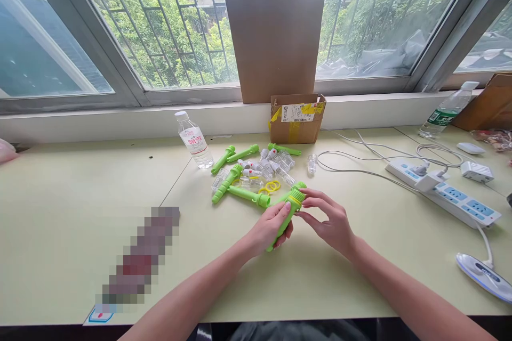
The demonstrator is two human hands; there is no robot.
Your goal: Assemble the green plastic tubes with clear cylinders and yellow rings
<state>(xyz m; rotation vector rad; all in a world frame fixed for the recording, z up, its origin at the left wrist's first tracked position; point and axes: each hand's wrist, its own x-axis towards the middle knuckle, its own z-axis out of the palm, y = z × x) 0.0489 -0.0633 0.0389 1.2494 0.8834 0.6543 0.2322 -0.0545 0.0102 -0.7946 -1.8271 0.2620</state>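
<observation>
1 ringed green tube point(285, 222) in hand, most parts loose on the table point(400, 224)

The work looks to be at an early stage. The left hand point(272, 225) holds the green tube above the table, its fingers wrapped around the body and the thumb laid along the upper side, with the threaded end pointing up and away. A yellow ring point(295, 201) sits around the neck, just below the thread, so on this tube the ring appears to be in place, or nearly so.

The right hand point(330, 219) is at the threaded end, fingers curved and partly parted; whether they grip the neck or only rest beside it, I cannot tell. No clear cap or white piece shows on the held tube.

Much seems left. Beyond the hands, at least 5 loose green tubes point(250, 196) lie in a scattered heap, and 1 more threaded end shows just behind the held tube. Among them are loose yellow rings point(268, 187), clear ribbed caps point(285, 175) and white pieces with red dots point(251, 173); the overlap hides their exact count. No fully assembled item can be made out. A cardboard box point(296, 136) stands behind the heap; its contents are hidden.
</observation>
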